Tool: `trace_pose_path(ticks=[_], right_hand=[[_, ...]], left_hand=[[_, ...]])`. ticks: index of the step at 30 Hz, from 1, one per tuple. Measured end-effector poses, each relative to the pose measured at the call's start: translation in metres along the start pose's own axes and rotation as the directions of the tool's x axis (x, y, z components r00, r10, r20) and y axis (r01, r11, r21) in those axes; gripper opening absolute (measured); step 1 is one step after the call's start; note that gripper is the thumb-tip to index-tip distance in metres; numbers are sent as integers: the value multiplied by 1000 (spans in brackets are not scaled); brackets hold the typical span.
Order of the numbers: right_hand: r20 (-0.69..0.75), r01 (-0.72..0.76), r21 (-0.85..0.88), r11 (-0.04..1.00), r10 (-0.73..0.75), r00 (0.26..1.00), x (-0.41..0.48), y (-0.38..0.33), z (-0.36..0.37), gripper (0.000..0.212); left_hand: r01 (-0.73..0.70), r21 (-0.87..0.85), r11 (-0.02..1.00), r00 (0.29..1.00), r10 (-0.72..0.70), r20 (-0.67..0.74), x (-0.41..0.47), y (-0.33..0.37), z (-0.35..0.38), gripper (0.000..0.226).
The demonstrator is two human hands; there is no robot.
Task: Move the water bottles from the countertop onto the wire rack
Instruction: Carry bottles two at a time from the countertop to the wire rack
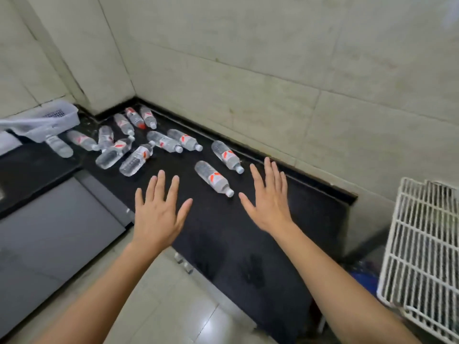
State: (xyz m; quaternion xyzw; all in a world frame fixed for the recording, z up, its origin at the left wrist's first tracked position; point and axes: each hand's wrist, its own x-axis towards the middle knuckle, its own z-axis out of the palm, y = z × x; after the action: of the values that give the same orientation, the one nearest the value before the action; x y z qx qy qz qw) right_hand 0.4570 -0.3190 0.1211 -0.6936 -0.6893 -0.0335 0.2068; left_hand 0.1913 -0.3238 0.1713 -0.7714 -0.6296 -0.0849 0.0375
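while your left hand [159,214] and right hand [269,202] hover flat over the black surface [310,219], fingers spread, holding nothing, the nearest water bottle [213,178] lies on its side btwn them. other water bottles [135,160] lie scattered toward the corner; the wire rack [422,244] sits well apart at right.

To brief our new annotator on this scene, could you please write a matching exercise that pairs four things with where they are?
Things:
1. wire rack
2. white basket
3. red-capped bottle
4. nearest bottle

Places:
A. lying between the left hand and right hand
B. in the far corner by the wall
C. at the right edge of the view, past the end of the countertop
D. at the far left of the view

Pairs: 1-C; 2-D; 3-B; 4-A
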Motion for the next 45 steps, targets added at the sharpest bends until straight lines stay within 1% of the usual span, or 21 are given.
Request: trace_pose_path(ticks=[3, 7, 10, 12, 14, 17, 19, 21, 25, 29, 31, 35, 37, 39, 41, 43, 45], right_hand=[[52, 27, 10, 1000, -27, 998, 17, -48, 18, 77], [69, 56, -1, 998, -56, 996, 40, -83, 33, 75], [80, 85, -4, 996, -85, 993, 57, -95, 48, 72], [115, 96, -16, 995, -93, 989, 67, -100, 62, 72], [162, 104, -37, 994, -96, 982, 79, -103, 79, 72], [206, 104, -41, 994, -93, 974, 98, -103, 106, 72], [232, 73, -36, 997, -63, 971, 111, -97, 122, 71], [260, 5, -44, 999, 6, 966, 123, -88, 137, 72], [306, -129, -52, 990, 139, 942, 145, -62, 157, 74], [397, -325, -11, 946, 303, 867, 155, -50, 171, 81], [450, -407, 14, 913, 358, 818, 155, -48, 181, 86], [587, -560, 14, 828, 447, 675, 160, -41, 204, 88], [623, -655, 27, 755, 499, 602, 159, -41, 215, 88], [635, -729, 29, 683, 551, 541, 154, -47, 228, 90], [641, -770, 15, 638, 585, 497, 152, -56, 240, 92], [606, -793, 8, 609, 628, 488, 151, -65, 249, 93], [548, -815, -10, 579, 685, 480, 150, -73, 256, 93]], left_hand=[[24, 11, 1000, 999, -24, 28, 9, -51, -2, 82], [36, 2, 999, 999, -36, 35, 30, -96, 3, 81], [59, -43, 997, 997, -57, 51, 47, -113, 14, 81], [75, -60, 995, 994, -70, 79, 58, -124, 26, 77], [80, -42, 996, 991, -75, 107, 70, -138, 41, 71], [79, 11, 997, 984, -80, 159, 93, -160, 63, 72], [72, 32, 997, 980, -77, 185, 113, -171, 75, 72], [53, 39, 998, 975, -60, 216, 140, -175, 86, 72], [-49, 50, 998, 968, 35, 248, 203, -167, 106, 72], [-103, -68, 992, 944, 119, 307, 255, -148, 129, 70], [-171, -95, 981, 924, 193, 329, 271, -137, 143, 70], [-315, -150, 937, 857, 348, 379, 315, -119, 176, 69], [-361, -194, 912, 815, 410, 409, 336, -112, 195, 69], [-381, -258, 888, 769, 459, 445, 353, -102, 212, 70], [-419, -315, 852, 716, 523, 463, 371, -89, 226, 72], [-514, -330, 792, 655, 611, 444, 392, -71, 238, 73], [-620, -331, 711, 595, 702, 393, 411, -51, 247, 73]])
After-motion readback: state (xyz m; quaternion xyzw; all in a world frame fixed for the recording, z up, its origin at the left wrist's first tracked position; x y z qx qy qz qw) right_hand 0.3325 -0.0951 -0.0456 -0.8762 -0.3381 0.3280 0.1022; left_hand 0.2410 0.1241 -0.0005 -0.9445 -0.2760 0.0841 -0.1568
